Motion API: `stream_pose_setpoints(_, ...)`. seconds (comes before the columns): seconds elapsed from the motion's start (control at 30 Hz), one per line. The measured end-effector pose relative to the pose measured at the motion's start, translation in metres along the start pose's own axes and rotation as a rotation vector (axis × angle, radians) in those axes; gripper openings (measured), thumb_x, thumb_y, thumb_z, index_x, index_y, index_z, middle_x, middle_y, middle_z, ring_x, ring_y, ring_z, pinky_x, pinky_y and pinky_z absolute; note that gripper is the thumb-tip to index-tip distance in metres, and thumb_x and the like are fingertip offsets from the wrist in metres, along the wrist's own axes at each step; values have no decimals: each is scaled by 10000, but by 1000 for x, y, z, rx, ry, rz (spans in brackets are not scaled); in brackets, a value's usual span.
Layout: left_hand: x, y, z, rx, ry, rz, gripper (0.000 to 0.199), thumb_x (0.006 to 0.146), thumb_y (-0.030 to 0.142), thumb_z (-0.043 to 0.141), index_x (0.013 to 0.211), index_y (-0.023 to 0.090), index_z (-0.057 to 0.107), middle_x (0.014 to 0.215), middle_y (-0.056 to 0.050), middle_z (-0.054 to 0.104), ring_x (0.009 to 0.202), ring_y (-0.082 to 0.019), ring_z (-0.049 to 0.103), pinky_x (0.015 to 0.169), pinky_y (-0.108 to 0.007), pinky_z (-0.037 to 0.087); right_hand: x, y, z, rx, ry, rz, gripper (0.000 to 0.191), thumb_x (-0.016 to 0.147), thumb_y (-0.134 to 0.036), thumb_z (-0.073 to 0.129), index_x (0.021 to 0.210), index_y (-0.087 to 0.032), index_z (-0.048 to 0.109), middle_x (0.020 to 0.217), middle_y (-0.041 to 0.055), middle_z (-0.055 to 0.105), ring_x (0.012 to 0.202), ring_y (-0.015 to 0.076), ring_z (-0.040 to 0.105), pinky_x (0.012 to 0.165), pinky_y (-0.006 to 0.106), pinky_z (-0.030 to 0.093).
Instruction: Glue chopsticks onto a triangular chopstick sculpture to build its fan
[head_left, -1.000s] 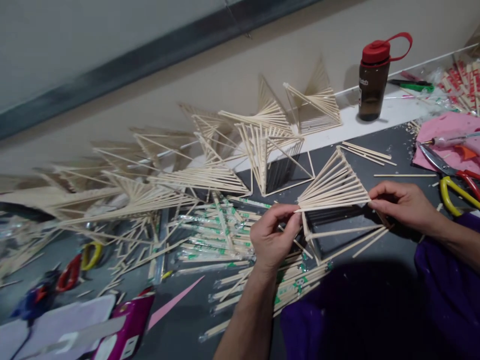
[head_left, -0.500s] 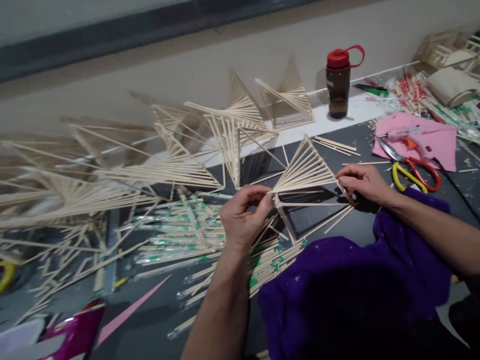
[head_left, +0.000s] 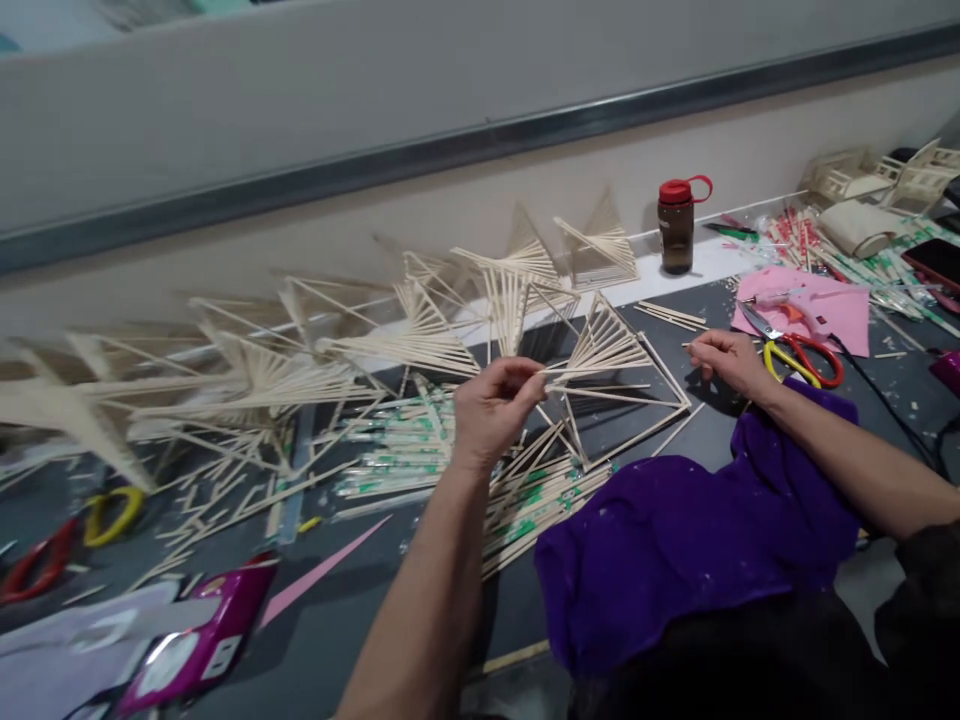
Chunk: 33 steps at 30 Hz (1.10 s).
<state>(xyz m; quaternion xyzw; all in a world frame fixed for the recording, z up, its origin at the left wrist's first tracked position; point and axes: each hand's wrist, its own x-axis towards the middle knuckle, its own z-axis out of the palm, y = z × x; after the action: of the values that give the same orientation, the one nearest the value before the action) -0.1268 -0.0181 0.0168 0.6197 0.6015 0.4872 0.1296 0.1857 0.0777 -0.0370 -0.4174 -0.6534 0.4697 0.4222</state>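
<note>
Thumb and fingers of my left hand [head_left: 499,405] pinch the left corner of a stick frame [head_left: 611,350], a fan of thin wooden sticks over a square base. My right hand [head_left: 726,362] is to the right of the frame, apart from it, its fingers curled together. A small tip shows at those fingertips, too small to make out. Behind my left hand stand more fanned stick structures [head_left: 420,340]. Wrapped sticks with green print [head_left: 405,440] lie below them.
A brown bottle with a red lid [head_left: 676,228] stands by the wall. At the right are scissors [head_left: 802,358], a glue gun [head_left: 806,318] and pink paper [head_left: 855,300]. A purple cloth [head_left: 675,550] lies at the front edge. Magenta packet [head_left: 202,635] at lower left.
My right hand has let go of the frame's right side and is now apart from it. My left hand still holds the left corner. The view has shifted, showing more of the wall.
</note>
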Motion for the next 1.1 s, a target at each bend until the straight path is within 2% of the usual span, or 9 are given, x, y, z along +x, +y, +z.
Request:
stream_pose_setpoints(0.1,0,9,8,-26,-62,-27,182,736,362,662,783,186,668,565,26,633,490,-106,594,501,-202,467,-2,0,0,-37,-72,7,320,766,-469,621,774,-152,665,695,13,661,487,89,535,539,235,416)
stream_pose_setpoints(0.2,1,16,14,-41,-70,-34,171,728,350,658,758,182,655,566,28,628,487,-100,588,493,-196,462,-7,1,4,-112,-179,-13,308,763,-435,623,845,-147,692,734,16,672,506,91,556,559,235,428)
stream_pose_setpoints(0.33,2,18,16,-67,-50,-46,166,706,339,664,746,178,649,549,33,614,472,-100,581,480,-198,461,-11,2,14,-320,-240,-99,244,752,-362,666,862,-152,721,824,44,714,677,133,623,634,240,436)
stream_pose_setpoints(0.43,2,19,16,-42,-45,-36,167,708,343,664,748,181,657,531,34,609,482,-106,591,479,-195,459,-11,4,19,-440,-280,-183,168,775,-293,655,826,-153,733,817,50,719,751,148,627,683,244,419)
stream_pose_setpoints(0.73,7,31,6,-136,22,-124,177,670,324,685,747,171,640,542,31,625,469,-118,618,438,-192,467,-9,4,18,-474,-319,-205,194,803,-298,634,777,-138,741,765,51,691,709,141,592,662,244,380)
stream_pose_setpoints(0.87,8,37,0,-213,84,-99,178,656,310,695,737,167,628,587,13,655,468,-111,611,422,-191,452,-9,1,17,-445,-315,-188,184,781,-296,641,756,-136,727,744,41,679,683,129,583,638,237,388)
stream_pose_setpoints(0.97,3,50,-10,-228,140,-11,150,683,296,690,751,175,634,607,11,668,470,-110,606,428,-203,456,-9,-15,10,-248,-200,-113,221,778,-346,624,762,-139,698,722,22,654,611,107,554,594,232,410)
stream_pose_setpoints(1.03,-4,67,-18,-160,144,86,104,719,273,673,771,186,654,603,20,661,489,-110,606,462,-215,477,-12,-39,1,-69,-82,-67,260,780,-397,618,791,-145,681,737,19,648,584,97,533,563,232,420)
stream_pose_setpoints(1.1,-13,88,-24,-30,120,225,72,719,231,673,785,201,678,628,26,664,523,-108,610,516,-226,499,-20,-72,-7,3,-34,-102,281,797,-430,610,840,-162,684,799,26,667,613,95,539,560,230,420)
